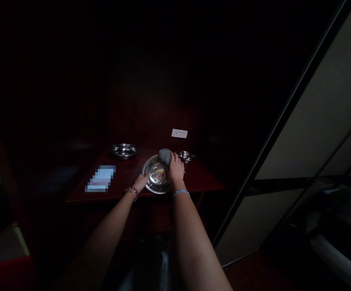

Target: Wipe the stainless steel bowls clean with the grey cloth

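A shiny metal basin (154, 185) with a round yellow and red sticker at its centre is tilted toward me above the front of the dark red table. My left hand (140, 182) grips its left rim, thumb on the inner side. In my right hand (176, 165) is a grey cloth (164, 156), pressed at the basin's upper right rim. The fingers of that hand are closed round the cloth; the palm side is hidden. Behind my right hand, a second metal basin (187, 156) rests on the table, partly covered from view.
Another metal basin (124, 151) stands at the back left of the table (123, 178). A blurred-out bright rectangle (101, 178) lies at the left front. A white socket plate (179, 133) is on the back wall. Pale panels (309, 121) with a dark frame rise at the right.
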Demonstrator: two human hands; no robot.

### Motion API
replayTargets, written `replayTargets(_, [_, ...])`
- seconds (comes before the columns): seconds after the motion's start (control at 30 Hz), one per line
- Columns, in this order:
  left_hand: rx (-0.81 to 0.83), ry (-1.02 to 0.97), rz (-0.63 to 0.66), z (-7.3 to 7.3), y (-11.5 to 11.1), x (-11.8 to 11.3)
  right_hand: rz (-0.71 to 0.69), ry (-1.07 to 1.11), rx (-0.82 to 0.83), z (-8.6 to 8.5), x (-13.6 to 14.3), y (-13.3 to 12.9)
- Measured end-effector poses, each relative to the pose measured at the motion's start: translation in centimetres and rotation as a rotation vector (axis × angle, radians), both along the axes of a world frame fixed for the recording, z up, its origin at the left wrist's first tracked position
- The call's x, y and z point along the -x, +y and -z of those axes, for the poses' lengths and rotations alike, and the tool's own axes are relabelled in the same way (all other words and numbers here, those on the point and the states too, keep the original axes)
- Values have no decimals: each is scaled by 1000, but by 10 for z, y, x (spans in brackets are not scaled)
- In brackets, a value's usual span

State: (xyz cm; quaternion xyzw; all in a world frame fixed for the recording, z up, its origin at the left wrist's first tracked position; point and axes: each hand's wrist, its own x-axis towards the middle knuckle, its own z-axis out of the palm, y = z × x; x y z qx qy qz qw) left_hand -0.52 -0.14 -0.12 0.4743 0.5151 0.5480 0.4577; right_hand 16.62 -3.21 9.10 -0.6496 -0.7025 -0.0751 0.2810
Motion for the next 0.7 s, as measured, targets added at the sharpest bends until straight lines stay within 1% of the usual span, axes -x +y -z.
replayTargets(0.1, [48,3,7,-4,-2,-1,-9,-38,-3,1,5,1])
replayTargets(0.23, [26,-59,11,-8,-3,-2,-50,-38,-50,4,10,1])
replayTargets(0.27, [24,-63,3,-8,-4,-2,-24,-2,-61,5,11,0])
replayTargets(0.33, [33,-61,-6,-10,-4,-3,103,133,-46,7,11,-2])
replayTargets(0.4, [43,-79,-9,-11,-4,-4,233,300,27,10,8,-3])
replayTargets(0.43, [45,-98,-12,-11,-4,-4,254,367,74,10,5,-4])
replayTargets(0.5, [54,-144,-30,-11,-5,-4,224,472,140,11,-1,-4])
replayTargets(0.63, [110,-212,-102,-15,-7,-1,98,655,137,9,-9,2])
replayTargets(0.7, [137,-226,-123,-18,-8,1,49,734,163,8,-10,8])
